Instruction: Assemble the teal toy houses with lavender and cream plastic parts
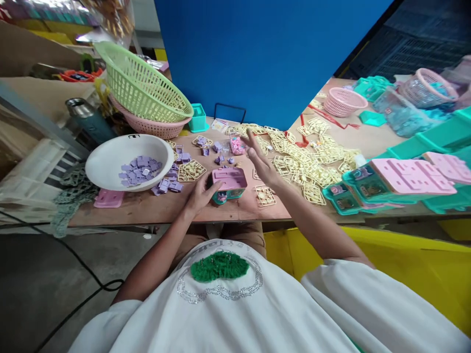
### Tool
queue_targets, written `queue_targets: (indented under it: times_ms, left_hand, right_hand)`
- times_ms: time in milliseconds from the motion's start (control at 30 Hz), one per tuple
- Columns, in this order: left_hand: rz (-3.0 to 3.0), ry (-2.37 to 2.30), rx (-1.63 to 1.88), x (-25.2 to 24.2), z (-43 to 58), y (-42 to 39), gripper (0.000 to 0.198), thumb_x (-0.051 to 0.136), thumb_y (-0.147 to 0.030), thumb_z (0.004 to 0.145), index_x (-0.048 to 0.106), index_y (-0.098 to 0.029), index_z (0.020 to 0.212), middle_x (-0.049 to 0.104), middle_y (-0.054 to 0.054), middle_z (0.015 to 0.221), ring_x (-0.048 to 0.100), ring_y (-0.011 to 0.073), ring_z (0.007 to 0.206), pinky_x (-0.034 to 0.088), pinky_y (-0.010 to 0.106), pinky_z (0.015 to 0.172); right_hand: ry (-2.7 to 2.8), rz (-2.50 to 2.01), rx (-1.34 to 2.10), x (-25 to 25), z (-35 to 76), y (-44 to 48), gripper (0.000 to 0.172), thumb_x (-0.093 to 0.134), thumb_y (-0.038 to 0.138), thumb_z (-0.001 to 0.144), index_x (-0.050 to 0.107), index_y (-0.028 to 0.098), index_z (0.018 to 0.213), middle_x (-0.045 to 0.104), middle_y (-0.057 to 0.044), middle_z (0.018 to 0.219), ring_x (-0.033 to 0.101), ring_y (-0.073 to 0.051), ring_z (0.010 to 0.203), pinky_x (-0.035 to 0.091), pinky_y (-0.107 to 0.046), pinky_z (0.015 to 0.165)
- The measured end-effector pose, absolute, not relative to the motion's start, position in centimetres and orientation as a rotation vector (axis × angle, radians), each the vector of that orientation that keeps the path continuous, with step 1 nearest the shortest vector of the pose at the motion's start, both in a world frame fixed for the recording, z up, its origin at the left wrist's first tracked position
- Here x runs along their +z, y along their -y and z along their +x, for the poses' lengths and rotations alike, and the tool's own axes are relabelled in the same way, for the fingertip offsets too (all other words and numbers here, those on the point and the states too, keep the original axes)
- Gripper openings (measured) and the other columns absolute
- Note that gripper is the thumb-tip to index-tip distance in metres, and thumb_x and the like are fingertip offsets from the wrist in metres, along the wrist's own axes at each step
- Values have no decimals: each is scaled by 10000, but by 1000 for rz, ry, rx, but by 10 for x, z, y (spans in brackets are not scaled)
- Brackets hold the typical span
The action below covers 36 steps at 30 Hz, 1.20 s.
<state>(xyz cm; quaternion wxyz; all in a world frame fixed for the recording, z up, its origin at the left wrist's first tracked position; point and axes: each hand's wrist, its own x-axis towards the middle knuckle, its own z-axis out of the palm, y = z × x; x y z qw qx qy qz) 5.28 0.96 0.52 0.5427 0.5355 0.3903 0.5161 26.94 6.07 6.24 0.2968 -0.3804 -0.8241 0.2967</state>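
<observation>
My left hand (pixel 200 193) grips the left side of a small toy box (pixel 228 185) with a pink top and teal sides, which stands on the wooden table (pixel 147 208) in front of me. My right hand (pixel 259 157) hovers just right of and behind the box, fingers stretched out and apart, holding nothing. It reaches toward a small pink part (pixel 237 145) and a spread of cream plastic part frames (pixel 305 164). Loose purple pieces (pixel 169 184) lie left of the box.
A white bowl (pixel 110 157) holding purple pieces sits at the left. Stacked green and pink baskets (pixel 147 98) stand behind it. Finished teal and pink boxes (pixel 390 184) pile up at the right. A blue panel (pixel 265 54) rises behind the table.
</observation>
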Motion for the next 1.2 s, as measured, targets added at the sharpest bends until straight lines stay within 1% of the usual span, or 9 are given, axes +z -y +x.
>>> queue_targets:
  times_ms: [100, 167, 233, 367, 467, 633, 867, 1067, 1200]
  left_hand:
    - [1299, -948, 1246, 3, 55, -11, 548, 788, -497, 873, 666, -165, 1291, 734, 134, 1338, 681, 294, 1269, 526, 416, 1130]
    - [1304, -990, 1243, 2, 54, -12, 543, 756, -523, 896, 659, -172, 1298, 728, 131, 1353, 670, 290, 1290, 520, 411, 1138]
    - [1314, -1002, 1222, 2, 51, -11, 558, 711, -577, 923, 651, -181, 1312, 713, 130, 1389, 645, 294, 1338, 502, 412, 1166]
    - [1422, -885, 1122, 8, 41, -2, 847, 794, -642, 838, 532, -167, 1488, 592, 168, 1563, 535, 332, 1488, 442, 420, 1245]
    - [1420, -884, 1040, 16, 36, 9, 1009, 942, -545, 686, 504, -168, 1513, 624, 170, 1520, 606, 365, 1402, 529, 452, 1166]
    - [1151, -941, 1038, 34, 36, 29, 814, 905, -479, 724, 589, -193, 1417, 740, 98, 1329, 712, 321, 1209, 619, 433, 1014]
    - [913, -963, 1035, 48, 39, 42, 758, 983, -399, 582, 680, -161, 1235, 789, 63, 1093, 748, 274, 1012, 633, 378, 884]
    - [846, -958, 1027, 57, 45, 44, 677, 994, -406, 591, 717, -151, 1154, 794, 42, 1011, 757, 258, 996, 620, 364, 913]
    - [815, -919, 988, 62, 41, 44, 750, 998, -554, 593, 729, -162, 1173, 805, 48, 1010, 764, 266, 1027, 624, 339, 907]
  right_hand:
    - [2206, -1006, 718, 59, 261, -61, 772, 240, 726, 1074, 274, 318, 1729, 364, -64, 1752, 181, -281, 1683, 144, -582, 1374]
    - [2241, -929, 830, 59, 266, -58, 814, 357, 748, 1051, 209, 344, 1742, 296, -58, 1783, 176, -284, 1686, 177, -568, 1370]
    - [2279, -860, 937, 61, 278, -52, 916, 555, 750, 987, 214, 354, 1739, 315, -84, 1773, 266, -310, 1657, 297, -558, 1333]
    - [2211, -953, 942, 62, 294, -32, 967, 864, 664, 789, 559, 221, 1592, 586, -201, 1546, 573, -399, 1425, 504, -571, 1170]
    - [1944, -1081, 1121, 66, 286, -16, 859, 873, 673, 767, 695, 203, 1463, 707, -170, 1406, 663, -379, 1313, 581, -503, 1076]
    - [1667, -1106, 1405, 77, 275, -2, 819, 754, 827, 786, 791, 218, 1333, 799, -108, 1242, 738, -332, 1147, 627, -470, 990]
    - [1562, -1055, 1505, 67, 277, 8, 722, 715, 821, 831, 834, 240, 1243, 828, -66, 1132, 760, -268, 1028, 644, -441, 965]
    - [1574, -1094, 1512, 74, 276, 17, 748, 761, 760, 839, 734, 284, 1415, 721, -77, 1434, 674, -334, 1313, 599, -484, 1074]
    - [1544, -1117, 1520, 76, 275, 21, 746, 800, 709, 835, 716, 279, 1439, 711, -85, 1451, 664, -343, 1341, 579, -502, 1113]
